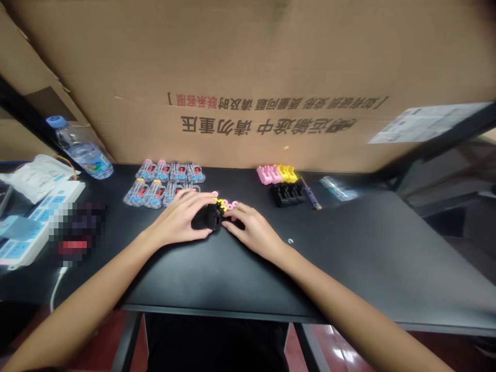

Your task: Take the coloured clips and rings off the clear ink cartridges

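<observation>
A small black plastic piece [214, 217] is held between the thumb and fingers of my left hand [184, 216], low over the middle of the table. My right hand [253, 227] is at its right side, the fingers pinched together; what they hold is hidden. Small yellow rings [221, 205] and pink rings [231, 205] lie just beyond my fingertips. Up and left of my left hand are two rows of clear plastic assemblies [155, 194] with red and blue parts, some with pink, yellow or black ends; my hand covers part of the front row.
Pink pieces [268, 174], yellow pieces [287, 173] and black pieces [287, 195] stand at the back right, beside a thin stick [311, 194] and a clear packet [338, 189]. A white bit [290, 241] lies nearer. Leftward are a water bottle [87, 154] and power strip [42, 219]. Cardboard [248, 62] walls the back.
</observation>
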The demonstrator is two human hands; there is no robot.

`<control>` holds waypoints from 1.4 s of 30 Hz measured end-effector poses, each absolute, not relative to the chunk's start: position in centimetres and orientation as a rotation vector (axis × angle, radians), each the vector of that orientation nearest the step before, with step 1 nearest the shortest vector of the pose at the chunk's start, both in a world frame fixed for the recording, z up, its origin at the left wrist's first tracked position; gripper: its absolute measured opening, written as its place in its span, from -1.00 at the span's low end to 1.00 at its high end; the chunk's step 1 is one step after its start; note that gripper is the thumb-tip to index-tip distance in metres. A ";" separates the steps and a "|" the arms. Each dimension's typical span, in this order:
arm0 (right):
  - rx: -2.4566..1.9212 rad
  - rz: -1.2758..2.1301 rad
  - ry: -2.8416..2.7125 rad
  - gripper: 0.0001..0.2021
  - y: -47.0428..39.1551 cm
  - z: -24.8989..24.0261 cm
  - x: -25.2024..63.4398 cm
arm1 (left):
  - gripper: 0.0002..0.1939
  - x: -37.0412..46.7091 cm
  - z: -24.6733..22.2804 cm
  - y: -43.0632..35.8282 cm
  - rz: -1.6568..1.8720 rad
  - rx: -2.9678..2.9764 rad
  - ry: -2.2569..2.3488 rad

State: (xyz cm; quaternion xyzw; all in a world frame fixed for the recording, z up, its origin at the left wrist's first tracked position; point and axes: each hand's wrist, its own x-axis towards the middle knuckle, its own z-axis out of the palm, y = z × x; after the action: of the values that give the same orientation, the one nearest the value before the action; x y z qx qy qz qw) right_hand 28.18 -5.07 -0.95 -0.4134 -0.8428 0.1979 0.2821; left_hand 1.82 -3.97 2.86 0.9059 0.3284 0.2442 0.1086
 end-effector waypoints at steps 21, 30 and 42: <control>-1.088 1.454 -1.325 -0.54 -5.0 -0.1 27.3 | -0.40 2.2 2.1 -4.2 0.748 2.680 0.805; -1.120 1.480 -1.282 -0.54 -5.3 0.4 27.6 | -0.40 2.0 2.2 -4.0 0.768 2.695 0.819; -1.000 1.348 -1.423 -0.63 -5.4 -0.6 27.2 | -0.46 2.5 1.5 -4.1 0.854 2.773 0.803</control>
State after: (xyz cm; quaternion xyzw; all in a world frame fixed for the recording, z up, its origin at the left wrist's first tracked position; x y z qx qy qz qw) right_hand 27.22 -5.36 -0.59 -0.4049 -0.5763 0.5460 0.4537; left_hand 2.52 -4.07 1.48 0.9191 0.2663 0.2831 0.0653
